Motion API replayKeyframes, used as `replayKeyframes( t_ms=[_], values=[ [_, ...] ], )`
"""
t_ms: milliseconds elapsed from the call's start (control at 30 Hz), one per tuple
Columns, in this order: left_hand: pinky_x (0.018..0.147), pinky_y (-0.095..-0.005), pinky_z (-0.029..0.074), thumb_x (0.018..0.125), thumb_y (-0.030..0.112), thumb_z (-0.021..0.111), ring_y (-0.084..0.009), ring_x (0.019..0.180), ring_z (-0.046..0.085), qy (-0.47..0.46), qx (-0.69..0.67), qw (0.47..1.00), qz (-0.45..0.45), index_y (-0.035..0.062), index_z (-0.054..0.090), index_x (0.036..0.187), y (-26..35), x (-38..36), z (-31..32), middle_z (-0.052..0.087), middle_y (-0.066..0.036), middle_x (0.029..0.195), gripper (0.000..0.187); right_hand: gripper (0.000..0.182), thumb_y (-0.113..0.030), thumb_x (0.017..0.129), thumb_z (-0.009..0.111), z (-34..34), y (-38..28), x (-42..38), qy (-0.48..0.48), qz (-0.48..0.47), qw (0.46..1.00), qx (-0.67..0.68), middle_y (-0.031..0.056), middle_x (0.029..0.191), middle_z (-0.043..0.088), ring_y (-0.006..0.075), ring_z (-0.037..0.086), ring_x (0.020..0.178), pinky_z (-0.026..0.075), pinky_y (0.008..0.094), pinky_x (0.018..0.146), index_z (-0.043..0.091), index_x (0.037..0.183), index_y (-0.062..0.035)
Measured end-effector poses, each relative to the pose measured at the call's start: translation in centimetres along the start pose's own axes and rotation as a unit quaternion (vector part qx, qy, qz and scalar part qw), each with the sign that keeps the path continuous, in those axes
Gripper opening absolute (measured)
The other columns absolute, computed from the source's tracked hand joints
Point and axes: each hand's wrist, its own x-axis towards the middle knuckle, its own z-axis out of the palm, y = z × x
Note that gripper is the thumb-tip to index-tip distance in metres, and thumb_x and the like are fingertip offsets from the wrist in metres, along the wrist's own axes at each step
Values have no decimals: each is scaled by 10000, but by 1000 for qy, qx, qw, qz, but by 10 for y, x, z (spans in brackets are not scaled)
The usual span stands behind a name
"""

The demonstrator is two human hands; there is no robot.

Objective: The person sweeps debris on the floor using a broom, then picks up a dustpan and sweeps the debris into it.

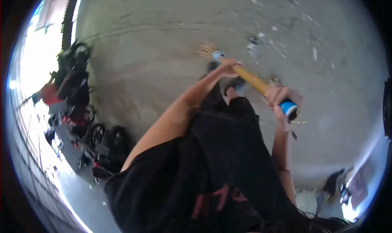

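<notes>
Far left, parked motorbikes [98, 139]. Around upper centre, your broom [254, 81] slants down rightward, pale bristles [206, 51] at its upper-left end, likely springy, easily splayed. Your left hand [230, 67] is wrapped round the handle [245, 74] near them; your right hand [281, 97] is clamped by the blue band [289, 107] at the butt. Handle looks stiff, probably light, perhaps slick; this spread hold suits it. Upper right, scattered litter [274, 28]. Containers: none you can make out.
</notes>
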Motion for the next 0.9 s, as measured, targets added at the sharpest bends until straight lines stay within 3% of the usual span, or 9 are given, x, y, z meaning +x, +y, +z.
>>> replayKeyframes(
  t_ms=[33, 100, 233, 300, 467, 600, 667, 833, 900],
  values=[
    [595, -292, 417, 608, 229, 655, -150, 635, 553, -16, -16, 1000, 18, 128, 542, 808, 23, 6, 2, 561, -10, 692, 252, 208, -155, 626, 589, -1, -12, -3, 25, 11, 1000, -13, 43, 513, 447, 141, 435, 474, 363, 258, 496, 416, 569, -52],
    [566, -352, 429, 576, 213, 644, -267, 620, 572, -22, -61, 998, 6, 139, 555, 774, 84, 18, -14, 573, -63, 633, 230, 194, -151, 585, 570, -2, -36, -9, 68, 28, 996, -41, 31, 493, 430, 153, 441, 461, 367, 247, 485, 410, 538, -51],
    [569, -355, 430, 541, 178, 657, -273, 669, 582, -103, -83, 990, 38, 140, 559, 765, 133, 56, 21, 594, -71, 689, 247, 182, -155, 559, 554, -14, -84, -17, 109, 24, 987, -117, 29, 484, 423, 147, 430, 441, 355, 245, 458, 405, 529, -56],
    [594, -294, 405, 532, 149, 659, -207, 648, 559, -92, -52, 988, 114, 112, 522, 773, 147, 73, 42, 571, -44, 684, 280, 179, -154, 558, 552, -18, -96, -18, 120, 20, 982, -142, 29, 480, 422, 148, 430, 437, 352, 242, 454, 405, 530, -56],
    [592, -317, 415, 488, 146, 674, -238, 657, 561, -133, -109, 975, 141, 113, 540, 775, 175, 99, 70, 576, -56, 695, 319, 153, -123, 531, 562, -26, -118, -22, 104, -10, 976, -192, 28, 470, 423, 152, 425, 418, 343, 242, 435, 429, 565, -53],
    [601, -349, 431, 493, 183, 667, -278, 692, 563, -175, -54, 973, 140, 108, 545, 758, 219, 101, 60, 579, -79, 715, 301, 152, -118, 566, 564, -67, -151, -49, 55, -128, 982, -130, 22, 498, 461, 158, 440, 417, 358, 253, 421, 458, 657, -58],
    [590, -361, 434, 503, 196, 658, -290, 691, 565, -150, -16, 981, 124, 105, 540, 744, 243, 87, 47, 577, -88, 706, 284, 161, -133, 600, 571, -76, -174, -65, 73, -134, 982, -111, 30, 522, 475, 158, 441, 426, 360, 262, 428, 451, 681, -63],
    [551, -395, 427, 526, 213, 641, -328, 630, 557, -121, 54, 991, 12, 102, 514, 700, 205, 60, -2, 558, -115, 633, 243, 185, -170, 676, 586, -89, -120, -72, 137, -114, 984, 11, 51, 527, 475, 158, 423, 448, 347, 307, 457, 425, 660, -79],
    [552, -386, 424, 545, 196, 634, -322, 632, 557, -89, 42, 994, 49, 105, 500, 681, 158, 48, -7, 558, -106, 629, 213, 172, -159, 674, 563, -72, -78, -70, 160, -83, 984, 14, 36, 501, 434, 147, 402, 451, 335, 293, 477, 414, 657, -75]
  ],
)
